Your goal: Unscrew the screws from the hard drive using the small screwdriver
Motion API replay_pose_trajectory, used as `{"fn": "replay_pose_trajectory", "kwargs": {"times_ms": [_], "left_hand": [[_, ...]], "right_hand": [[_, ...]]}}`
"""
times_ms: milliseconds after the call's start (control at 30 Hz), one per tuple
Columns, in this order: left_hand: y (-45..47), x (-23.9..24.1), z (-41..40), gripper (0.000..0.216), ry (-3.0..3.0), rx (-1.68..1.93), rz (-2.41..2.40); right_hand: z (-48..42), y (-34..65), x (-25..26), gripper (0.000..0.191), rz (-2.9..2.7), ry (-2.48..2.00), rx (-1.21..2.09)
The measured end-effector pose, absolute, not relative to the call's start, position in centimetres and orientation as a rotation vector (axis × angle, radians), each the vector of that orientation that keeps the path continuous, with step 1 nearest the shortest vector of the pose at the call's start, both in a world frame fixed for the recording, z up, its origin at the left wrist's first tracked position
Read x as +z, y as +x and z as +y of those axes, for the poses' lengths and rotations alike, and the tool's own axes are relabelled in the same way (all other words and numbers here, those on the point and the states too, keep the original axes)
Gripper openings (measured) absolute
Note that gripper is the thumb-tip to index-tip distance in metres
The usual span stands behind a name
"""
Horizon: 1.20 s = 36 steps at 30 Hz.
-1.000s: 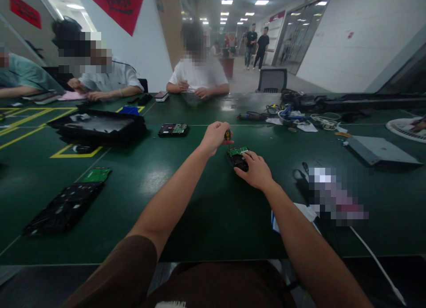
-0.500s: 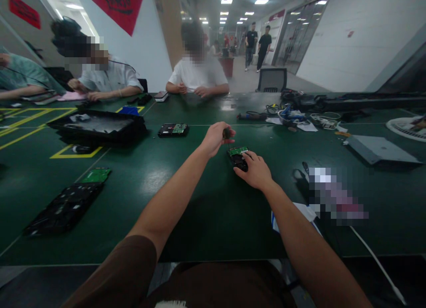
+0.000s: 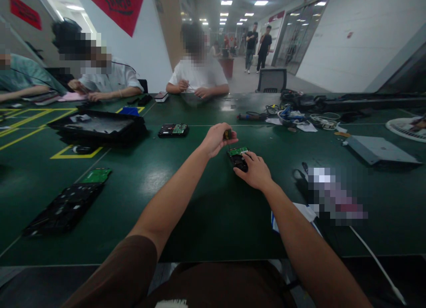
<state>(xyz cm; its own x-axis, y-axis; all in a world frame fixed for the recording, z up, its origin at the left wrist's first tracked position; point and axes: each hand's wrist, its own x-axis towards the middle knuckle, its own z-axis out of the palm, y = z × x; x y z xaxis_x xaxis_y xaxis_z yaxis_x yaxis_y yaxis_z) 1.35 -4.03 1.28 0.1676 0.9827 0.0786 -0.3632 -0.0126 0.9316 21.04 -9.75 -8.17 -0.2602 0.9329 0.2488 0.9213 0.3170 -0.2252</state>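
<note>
My left hand point(image 3: 218, 140) is closed around the dark handle of a screwdriver point(image 3: 227, 134), which shows yellow markings. Its thin shaft points down at the far left corner of a hard drive point(image 3: 238, 152) with a green circuit board. My right hand point(image 3: 256, 169) grips this drive from the right, thumb at the near side and fingers over the top, and covers part of it. The drive lies flat on the green table point(image 3: 206, 210). Whether the screwdriver tip touches a screw is too small to tell.
More black drives point(image 3: 68, 201) with a green board lie at left, and another drive point(image 3: 173, 130) farther back. A black tray point(image 3: 100, 124), a silver metal case point(image 3: 382, 149), tangled cables point(image 3: 291, 116) and a white cable point(image 3: 376, 259) are around. People sit across the table.
The screwdriver handle has turned in my left hand, so yellow markings now show, and the left fingers have shifted slightly. My right hand and the hard drive stay in place.
</note>
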Motion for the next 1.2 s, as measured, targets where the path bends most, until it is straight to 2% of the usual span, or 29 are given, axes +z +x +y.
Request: {"fn": "replay_pose_trajectory", "kwargs": {"times_ms": [167,367,633,900,1200], "left_hand": [[0.8,1.2,-3.7,0.018,1.218,1.317,0.925],[1.3,0.6,-3.6,0.017,1.091,1.19,0.742],[0.7,0.5,-3.0,0.026,1.165,1.313,0.882],[0.5,0.7,-3.0,0.016,1.15,1.311,0.861],[0.2,0.7,-3.1,0.019,1.089,1.285,0.796]], "right_hand": [[-9.7,21.1,-8.3,0.077,-2.257,-1.658,0.038],[-9.8,21.0,-8.1,0.077,-2.263,-1.663,0.029],[-9.6,21.1,-8.4,0.079,-2.26,-1.651,0.028],[-9.7,21.2,-8.3,0.08,-2.265,-1.667,0.037],[-9.5,21.2,-8.4,0.08,-2.274,-1.662,0.042]]}}
